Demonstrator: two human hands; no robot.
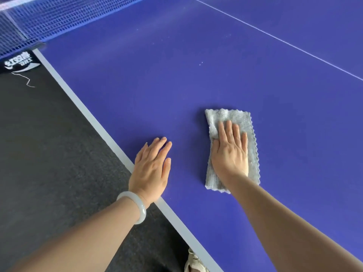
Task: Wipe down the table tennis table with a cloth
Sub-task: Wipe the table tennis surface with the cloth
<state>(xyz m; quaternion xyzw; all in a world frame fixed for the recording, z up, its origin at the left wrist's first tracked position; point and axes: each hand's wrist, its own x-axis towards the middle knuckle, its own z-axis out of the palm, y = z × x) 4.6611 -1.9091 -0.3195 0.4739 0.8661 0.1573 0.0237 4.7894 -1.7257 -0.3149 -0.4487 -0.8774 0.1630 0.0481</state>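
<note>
The blue table tennis table (196, 75) fills most of the view, with a white sideline running along its left edge. A folded grey cloth (240, 118) lies flat on the table near that edge. My right hand (229, 152) presses on the cloth with straight fingers, palm down. My left hand (153, 169) rests flat on the bare table just inside the sideline, to the left of the cloth, fingers straight and together. A pale bangle sits on my left wrist.
The blue net (49, 18) stretches across the top left, with its black clamp post (19, 61) at the table's side. A thin white centre line (284, 43) crosses the upper right. Dark grey carpet (49, 144) lies beside the table. A shoe (193, 262) shows at the bottom.
</note>
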